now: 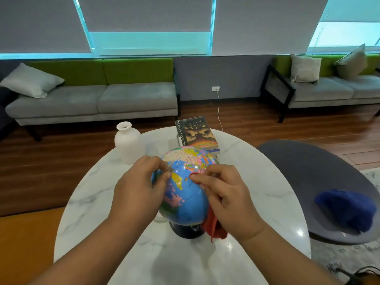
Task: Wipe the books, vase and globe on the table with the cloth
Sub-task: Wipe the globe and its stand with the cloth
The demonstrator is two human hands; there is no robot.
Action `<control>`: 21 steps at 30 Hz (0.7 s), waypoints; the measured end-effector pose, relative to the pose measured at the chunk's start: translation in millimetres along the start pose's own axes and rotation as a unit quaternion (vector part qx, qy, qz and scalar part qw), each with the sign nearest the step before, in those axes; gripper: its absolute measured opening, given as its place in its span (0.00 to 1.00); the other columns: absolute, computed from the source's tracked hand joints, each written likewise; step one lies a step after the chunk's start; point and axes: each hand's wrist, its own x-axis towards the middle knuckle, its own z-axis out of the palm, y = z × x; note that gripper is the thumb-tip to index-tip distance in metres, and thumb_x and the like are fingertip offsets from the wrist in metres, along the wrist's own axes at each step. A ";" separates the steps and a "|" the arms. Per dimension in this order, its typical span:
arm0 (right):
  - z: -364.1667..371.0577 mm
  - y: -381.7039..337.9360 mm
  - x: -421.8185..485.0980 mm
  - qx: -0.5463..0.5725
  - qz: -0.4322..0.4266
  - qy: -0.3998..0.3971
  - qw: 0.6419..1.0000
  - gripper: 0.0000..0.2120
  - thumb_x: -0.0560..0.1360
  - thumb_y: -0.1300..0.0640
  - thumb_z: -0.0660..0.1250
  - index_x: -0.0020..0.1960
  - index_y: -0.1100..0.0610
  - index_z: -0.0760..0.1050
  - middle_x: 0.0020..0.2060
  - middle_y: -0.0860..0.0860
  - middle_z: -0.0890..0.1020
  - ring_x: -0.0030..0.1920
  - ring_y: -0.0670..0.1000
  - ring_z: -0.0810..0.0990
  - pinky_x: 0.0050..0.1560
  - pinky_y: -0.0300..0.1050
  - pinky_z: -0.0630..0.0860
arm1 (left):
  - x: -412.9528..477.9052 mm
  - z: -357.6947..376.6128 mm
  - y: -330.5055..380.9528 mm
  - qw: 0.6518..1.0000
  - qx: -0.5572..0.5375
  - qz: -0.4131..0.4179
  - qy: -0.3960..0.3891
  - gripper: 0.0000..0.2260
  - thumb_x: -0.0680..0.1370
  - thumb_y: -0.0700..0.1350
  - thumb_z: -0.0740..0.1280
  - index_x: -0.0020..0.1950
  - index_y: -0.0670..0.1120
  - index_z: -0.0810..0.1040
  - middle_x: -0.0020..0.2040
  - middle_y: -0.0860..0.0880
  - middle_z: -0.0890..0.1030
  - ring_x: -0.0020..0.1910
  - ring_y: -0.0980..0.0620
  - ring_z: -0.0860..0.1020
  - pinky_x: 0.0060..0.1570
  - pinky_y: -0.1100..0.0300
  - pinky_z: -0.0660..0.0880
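A colourful globe (185,194) on a black base stands in the middle of the round white marble table (98,194). My left hand (137,188) grips the globe's left side, fingers curled on its surface. My right hand (226,194) presses a red cloth (213,227) against the globe's right side; most of the cloth hangs below my palm toward the base. A white vase (128,141) stands upright behind the globe to the left. A stack of books (195,132) lies at the table's far edge, behind the globe.
A grey chair (308,171) with a blue cloth (347,210) on its seat stands right of the table. Grey and green sofas (98,95) line the far wall. A white cable (219,112) runs down from a wall socket.
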 end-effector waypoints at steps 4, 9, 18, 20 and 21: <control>-7.5 29.9 2.0 0.023 0.197 0.072 0.977 0.14 0.76 0.65 0.66 0.55 0.49 0.81 0.45 0.44 0.75 0.49 0.41 0.77 0.54 0.24 0.67 | -1.2 -0.4 -2.1 1.000 0.000 0.011 0.001 0.06 0.75 0.46 0.70 0.41 0.55 0.75 0.44 0.58 0.76 0.44 0.54 0.77 0.41 0.55 0.76; -22.4 57.4 -25.2 0.028 0.353 -0.010 0.935 0.16 0.76 0.64 0.66 0.45 0.43 0.82 0.45 0.46 0.80 0.48 0.46 0.80 0.58 0.45 0.75 | -3.0 -1.0 -15.3 0.995 -0.093 0.019 -0.010 0.04 0.75 0.45 0.70 0.46 0.54 0.80 0.46 0.59 0.78 0.49 0.58 0.77 0.45 0.55 0.79; -34.1 70.0 -73.8 0.087 0.493 0.011 0.866 0.11 0.77 0.62 0.65 0.46 0.49 0.83 0.44 0.49 0.84 0.46 0.51 0.82 0.51 0.47 0.78 | -47.3 23.2 -94.2 0.982 -0.033 -0.117 -0.147 0.19 0.72 0.33 0.68 0.45 0.60 0.73 0.46 0.57 0.80 0.48 0.57 0.79 0.46 0.64 0.73; -27.3 68.5 -81.6 0.077 0.493 -0.003 0.867 0.12 0.77 0.62 0.65 0.44 0.48 0.82 0.45 0.49 0.83 0.45 0.49 0.81 0.48 0.44 0.78 | -59.5 37.3 -98.9 0.967 -0.014 -0.114 -0.229 0.18 0.71 0.40 0.73 0.46 0.61 0.70 0.47 0.58 0.79 0.47 0.62 0.78 0.41 0.71 0.70; -22.8 66.1 -83.8 0.081 0.493 -0.006 0.866 0.12 0.77 0.62 0.65 0.43 0.48 0.82 0.45 0.49 0.82 0.44 0.48 0.81 0.45 0.41 0.77 | -62.9 44.0 -99.3 0.961 -0.016 -0.118 -0.251 0.17 0.70 0.45 0.74 0.48 0.61 0.70 0.48 0.60 0.79 0.46 0.63 0.78 0.40 0.73 0.69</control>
